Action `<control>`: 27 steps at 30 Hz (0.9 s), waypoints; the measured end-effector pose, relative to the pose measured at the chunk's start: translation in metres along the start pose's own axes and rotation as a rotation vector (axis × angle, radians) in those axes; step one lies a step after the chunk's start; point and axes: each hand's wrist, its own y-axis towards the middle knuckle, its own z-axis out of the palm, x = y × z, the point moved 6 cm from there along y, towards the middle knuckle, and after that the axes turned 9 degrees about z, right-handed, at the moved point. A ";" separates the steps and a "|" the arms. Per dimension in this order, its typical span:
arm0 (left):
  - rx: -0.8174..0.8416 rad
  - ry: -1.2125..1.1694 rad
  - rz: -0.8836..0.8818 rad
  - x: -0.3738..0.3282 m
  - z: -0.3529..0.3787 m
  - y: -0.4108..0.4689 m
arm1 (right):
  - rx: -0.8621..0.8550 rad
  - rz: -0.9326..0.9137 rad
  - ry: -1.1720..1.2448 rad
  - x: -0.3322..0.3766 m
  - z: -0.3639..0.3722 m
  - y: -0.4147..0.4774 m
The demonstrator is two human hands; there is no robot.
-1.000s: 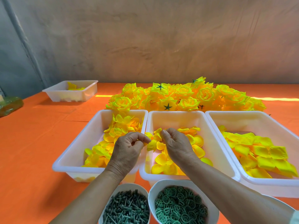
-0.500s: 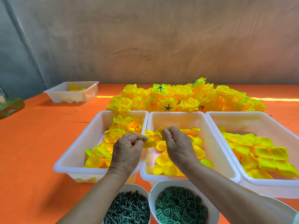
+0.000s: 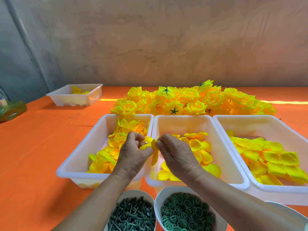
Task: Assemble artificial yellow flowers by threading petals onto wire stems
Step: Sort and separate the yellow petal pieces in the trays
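1. Yellow fabric petals (image 3: pixel 150 144) sit pinched between our two hands, held in the air over the rims where the left bin (image 3: pixel 78 157) and middle bin (image 3: pixel 221 154) meet.
2. Our left hand (image 3: pixel 131 155) is curled closed on the small bunch, thumb and fingertips clamped on its left side; our right hand (image 3: pixel 176 157) is closed on the right edge of the same bunch, fingertips nearly touching the left ones.
3. We cannot make out a stem inside the bunch; it may be hidden by the fingers.
4. We judge the petals to be very light, thin and floppy: one hangs limp below the grip. They will crease rather than break, and can slip apart if held loosely, so we should pinch near the centre, where the hole is likely to be, not the outer edge.
5. Outward, the left bin holds small cupped petals, the middle bin rounder loose ones, the right bin (image 3: pixel 283 190) larger flat pieces.
6. Near us stand a bowl of dark green pegs (image 3: pixel 131 215) and a bowl of green rings (image 3: pixel 185 212).
7. Beyond the bins lies a heap of finished flowers (image 3: pixel 191 100) on the orange cloth (image 3: pixel 41 147).
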 end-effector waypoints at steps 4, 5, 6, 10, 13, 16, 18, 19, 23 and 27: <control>0.013 -0.056 -0.061 0.003 0.001 0.001 | -0.036 -0.081 -0.033 0.009 -0.005 -0.003; 0.014 -0.075 -0.068 0.003 0.001 0.001 | -0.034 -0.097 -0.039 0.011 -0.005 -0.003; 0.019 -0.090 -0.073 0.004 0.001 0.001 | -0.029 -0.116 -0.046 0.013 -0.004 -0.004; 0.043 -0.081 -0.046 0.003 0.002 0.001 | -0.037 -0.150 -0.042 0.015 -0.005 -0.005; 0.013 -0.078 -0.044 0.004 0.001 0.001 | -0.055 -0.144 -0.026 0.014 -0.006 -0.005; -0.050 -0.004 -0.088 0.005 -0.002 0.000 | -0.103 -0.086 0.017 0.010 -0.008 -0.004; -0.092 0.045 -0.136 0.006 -0.006 0.000 | -0.115 -0.043 0.032 0.006 -0.009 -0.002; -0.091 0.072 -0.151 0.006 -0.007 0.000 | -0.111 -0.032 0.033 0.004 -0.009 -0.002; 0.002 0.075 -0.097 0.005 -0.002 0.001 | -0.034 -0.011 0.050 0.001 -0.003 -0.001; -0.010 0.030 0.007 -0.002 -0.001 -0.003 | 0.043 0.067 0.099 -0.001 0.002 -0.001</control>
